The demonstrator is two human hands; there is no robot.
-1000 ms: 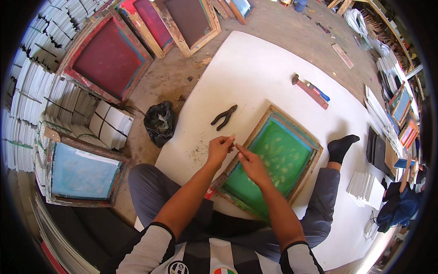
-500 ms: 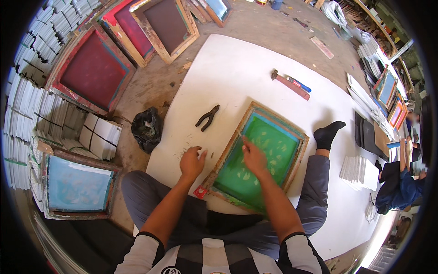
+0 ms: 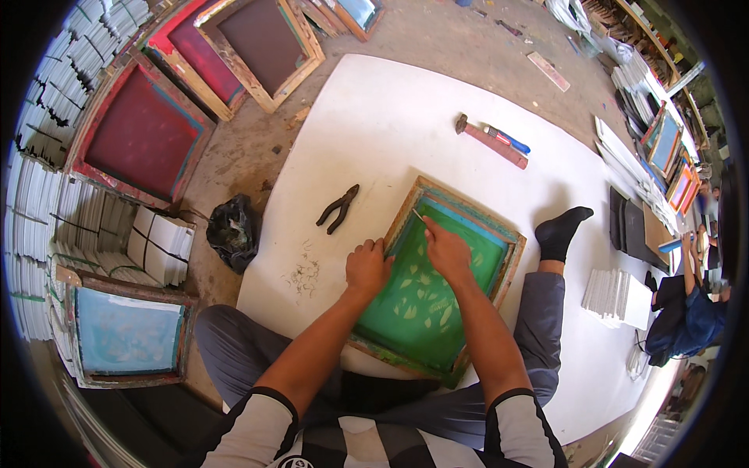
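Observation:
A wooden screen-printing frame (image 3: 511,269) with green mesh (image 3: 413,343) and pale leaf-like shapes lies between my legs. My left hand (image 3: 368,267) is closed on its left rail, fingers curled at the wood. My right hand (image 3: 449,253), closed over the upper left of the mesh, grips a thin tool (image 3: 419,214); its tip points at the upper left inner edge and its kind cannot be made out. Bent wire bits (image 3: 303,274), like pulled staples, are scattered left of my left hand. Dark pliers (image 3: 339,210) with their handles apart lie beyond them.
On the white sheet (image 3: 374,101) rest a hammer (image 3: 491,141) and a blue-and-red cutter-like tool (image 3: 507,140). A black plastic bag (image 3: 232,232) stands left. More frames (image 3: 144,132) lean at the left. My socked foot (image 3: 563,232) and a white stack (image 3: 612,295) are right.
My left hand has gone from the sheet to the frame's left rail. My right hand, with the thin tool, has shifted slightly. The view has turned a little, and more wire bits show.

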